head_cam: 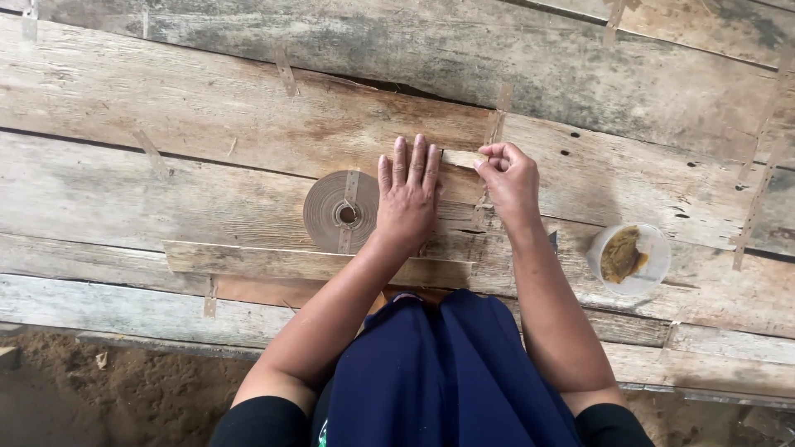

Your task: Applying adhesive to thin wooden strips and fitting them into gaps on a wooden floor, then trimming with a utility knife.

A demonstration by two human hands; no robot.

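Head view: The left hand (407, 194) lies flat, palm down, with fingers extended and close together, pressing on the worn grey-brown wooden plank surface (190, 108). Its fingertips rest on the left portion of a narrow tan strip of paper tape (460, 157), which runs horizontally across the planks. The right hand (509, 178) is closed in a pinch, thumb and forefinger gripping the right end of the same strip. The two hands are just beside each other, with the strip spanning between them.

A flat round roll of brown paper tape (335, 211) lies on its side on the planks, touching the left edge of the left hand's wrist area. A short vertical piece of tape crosses the roll's face.

A long thin wooden slat (273, 262) lies horizontally below the roll, near the plank edge, passing under the left forearm.

A translucent round plastic tub holding a brownish paste (629, 258) stands well apart to the right of the right forearm.

Short tape pieces are stuck at several plank joints. Sandy ground (99, 389) shows below the planks at lower left.
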